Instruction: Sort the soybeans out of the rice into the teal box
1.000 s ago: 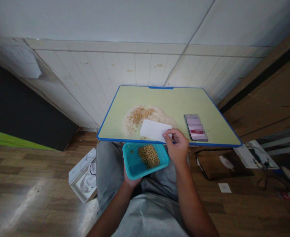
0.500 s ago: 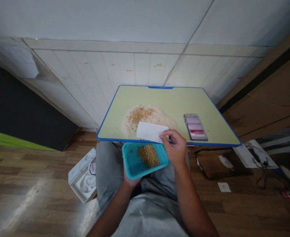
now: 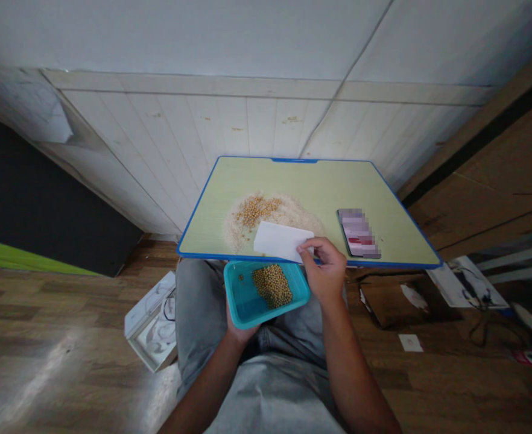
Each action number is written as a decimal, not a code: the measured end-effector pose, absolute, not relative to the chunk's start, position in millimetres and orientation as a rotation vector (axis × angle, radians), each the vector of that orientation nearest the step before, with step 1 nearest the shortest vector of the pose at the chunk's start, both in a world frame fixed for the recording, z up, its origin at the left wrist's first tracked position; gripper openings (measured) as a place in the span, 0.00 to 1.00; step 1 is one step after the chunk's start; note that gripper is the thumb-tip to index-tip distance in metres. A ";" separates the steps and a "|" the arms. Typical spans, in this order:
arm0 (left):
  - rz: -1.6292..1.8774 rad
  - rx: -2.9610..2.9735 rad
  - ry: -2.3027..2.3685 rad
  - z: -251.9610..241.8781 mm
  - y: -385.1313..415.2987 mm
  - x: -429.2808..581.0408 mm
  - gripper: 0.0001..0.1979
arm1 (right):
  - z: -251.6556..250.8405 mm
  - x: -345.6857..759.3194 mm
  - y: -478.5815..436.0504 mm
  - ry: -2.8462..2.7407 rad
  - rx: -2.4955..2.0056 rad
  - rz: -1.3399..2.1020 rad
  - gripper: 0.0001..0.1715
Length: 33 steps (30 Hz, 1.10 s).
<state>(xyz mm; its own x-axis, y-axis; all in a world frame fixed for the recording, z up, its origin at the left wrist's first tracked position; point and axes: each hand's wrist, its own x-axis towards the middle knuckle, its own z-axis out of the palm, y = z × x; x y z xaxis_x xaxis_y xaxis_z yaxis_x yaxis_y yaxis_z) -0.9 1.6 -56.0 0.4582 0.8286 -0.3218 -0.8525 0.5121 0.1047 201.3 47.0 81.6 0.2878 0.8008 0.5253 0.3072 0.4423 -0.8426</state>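
Note:
My left hand point(image 3: 243, 330) supports a teal plastic tub point(image 3: 243, 301) from below, just under the table's front edge; most of its fingers are hidden by the tub. Inside the tub lies a heap of soybeans point(image 3: 272, 286). My right hand point(image 3: 324, 262) pinches the right end of a white card point(image 3: 281, 241) between thumb and fingers. The card is over the front part of a spread of pale grains point(image 3: 293, 211) on the green table point(image 3: 329, 184). More soybeans point(image 3: 257, 210) lie on the grains behind the card.
A phone point(image 3: 359, 234) lies on the table's right side. On the floor are an open white box point(image 3: 151, 322) at the left, a brown box point(image 3: 397, 301) and a small white square point(image 3: 411, 343) at the right. A wall stands behind the table.
My right hand and the white card have shifted slightly to the right. The tub and my left hand look unmoved.

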 end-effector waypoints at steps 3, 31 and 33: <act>1.051 -0.099 0.391 -58.7 2.4 0.0 0.33 | 81.8 201.4 46.5 -1.329 -1.123 0.469 0.05; 1.042 -0.060 0.430 -59.2 1.1 -1.2 0.36 | 74.2 190.9 46.5 -1.279 -1.209 0.506 0.03; 1.033 -0.050 0.418 -55.7 0.8 -1.2 0.37 | 73.2 195.7 48.1 -1.237 -1.257 0.465 0.02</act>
